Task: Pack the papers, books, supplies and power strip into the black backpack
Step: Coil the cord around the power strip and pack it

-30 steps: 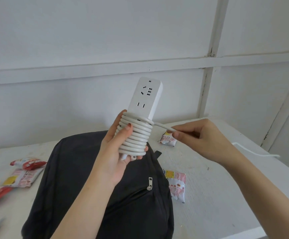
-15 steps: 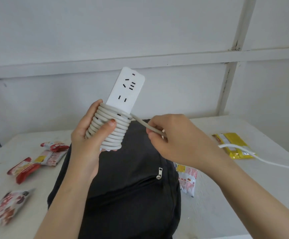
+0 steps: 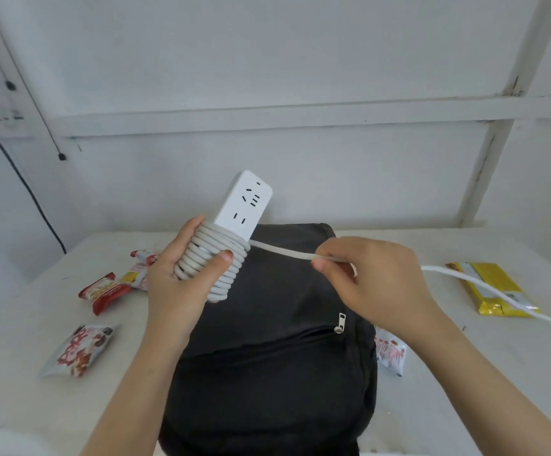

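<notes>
Backpack zipped shut on table; left hand grips coiled power strip above.

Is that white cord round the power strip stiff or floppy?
Probably springy: the cord runs almost straight from the power strip to the right hand. Its free end drapes over the yellow packet, so it bends too. Unheld, the coils might loosen.

Left grip, right grip, bare forearms, short plain nails
</notes>
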The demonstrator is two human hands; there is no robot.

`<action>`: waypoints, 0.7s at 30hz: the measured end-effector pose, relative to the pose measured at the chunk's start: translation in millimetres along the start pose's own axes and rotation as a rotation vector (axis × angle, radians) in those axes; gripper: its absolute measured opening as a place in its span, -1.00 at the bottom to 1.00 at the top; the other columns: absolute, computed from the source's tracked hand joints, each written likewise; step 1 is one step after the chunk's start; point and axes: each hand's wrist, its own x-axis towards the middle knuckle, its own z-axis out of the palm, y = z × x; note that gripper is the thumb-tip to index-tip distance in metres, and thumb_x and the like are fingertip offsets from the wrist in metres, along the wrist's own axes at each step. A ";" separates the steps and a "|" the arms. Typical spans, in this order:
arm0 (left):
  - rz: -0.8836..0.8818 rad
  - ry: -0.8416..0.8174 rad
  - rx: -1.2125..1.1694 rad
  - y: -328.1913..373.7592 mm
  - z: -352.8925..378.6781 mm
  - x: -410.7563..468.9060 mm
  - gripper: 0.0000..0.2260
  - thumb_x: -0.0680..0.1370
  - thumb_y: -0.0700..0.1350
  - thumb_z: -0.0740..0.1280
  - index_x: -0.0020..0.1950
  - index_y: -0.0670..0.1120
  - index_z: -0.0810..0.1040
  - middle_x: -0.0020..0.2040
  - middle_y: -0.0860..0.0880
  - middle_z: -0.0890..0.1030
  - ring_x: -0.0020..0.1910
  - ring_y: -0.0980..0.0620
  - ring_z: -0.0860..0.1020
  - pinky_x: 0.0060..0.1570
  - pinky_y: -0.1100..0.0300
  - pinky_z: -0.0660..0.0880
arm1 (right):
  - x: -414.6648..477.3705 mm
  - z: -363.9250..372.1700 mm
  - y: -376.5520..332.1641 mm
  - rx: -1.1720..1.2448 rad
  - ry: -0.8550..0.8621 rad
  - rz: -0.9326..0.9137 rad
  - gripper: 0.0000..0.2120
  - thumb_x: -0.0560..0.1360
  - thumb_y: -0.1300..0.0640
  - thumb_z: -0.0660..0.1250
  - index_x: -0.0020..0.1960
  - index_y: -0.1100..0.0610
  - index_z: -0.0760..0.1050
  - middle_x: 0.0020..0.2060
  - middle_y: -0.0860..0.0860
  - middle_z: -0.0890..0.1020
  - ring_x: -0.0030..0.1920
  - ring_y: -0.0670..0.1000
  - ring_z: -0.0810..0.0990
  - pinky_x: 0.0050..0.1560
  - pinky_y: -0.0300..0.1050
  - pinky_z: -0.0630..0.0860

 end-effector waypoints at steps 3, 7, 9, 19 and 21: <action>0.018 -0.029 0.095 0.0 -1.3 -2.3 -0.53 0.39 -0.20 0.48 0.15 0.25 0.49 0.02 0.22 0.58 -0.06 0.26 0.58 -0.21 0.33 0.57 | 2.1 -6.8 -26.0 -0.004 0.002 -0.150 -0.75 0.46 -0.07 0.10 -0.28 -0.03 0.48 -0.44 -0.09 0.47 -0.43 -0.08 0.41 -0.48 -0.22 0.31; 0.038 -0.105 0.211 0.6 -9.0 -8.1 -0.52 0.37 -0.17 0.49 0.11 0.31 0.47 0.01 0.28 0.59 -0.03 0.26 0.57 -0.15 0.36 0.55 | 10.1 -9.5 -54.2 -0.051 -0.011 -0.299 -0.77 0.44 0.00 0.12 -0.29 0.00 0.49 -0.42 -0.08 0.48 -0.43 -0.05 0.42 -0.51 -0.24 0.12; 0.033 -0.136 0.248 2.6 -17.1 -11.3 -0.52 0.38 -0.17 0.49 0.12 0.31 0.46 -0.03 0.32 0.57 -0.05 0.31 0.55 -0.18 0.40 0.53 | 16.8 -8.9 -57.7 -0.045 0.008 -0.332 -0.79 0.45 0.03 0.17 -0.28 0.00 0.52 -0.41 -0.08 0.49 -0.42 -0.03 0.45 -0.51 -0.24 0.10; -0.104 -0.456 0.260 4.2 -50.4 -28.3 -0.52 0.38 -0.20 0.49 0.14 0.27 0.49 0.03 0.16 0.55 -0.01 0.27 0.53 -0.13 0.37 0.51 | 42.9 -10.4 -66.8 0.113 -0.159 -0.269 -0.86 0.47 0.03 0.33 -0.17 -0.14 0.64 -0.28 -0.10 0.55 -0.28 -0.10 0.48 -0.33 -0.30 0.29; -0.132 -0.521 0.227 4.3 -48.9 -31.2 -0.52 0.34 -0.16 0.53 0.11 0.29 0.51 0.03 0.16 0.58 0.02 0.26 0.53 -0.08 0.33 0.51 | 45.6 -7.9 -68.2 0.160 -0.227 -0.220 -0.88 0.45 0.04 0.36 -0.16 -0.15 0.65 -0.22 -0.09 0.58 -0.20 -0.11 0.53 -0.21 -0.27 0.36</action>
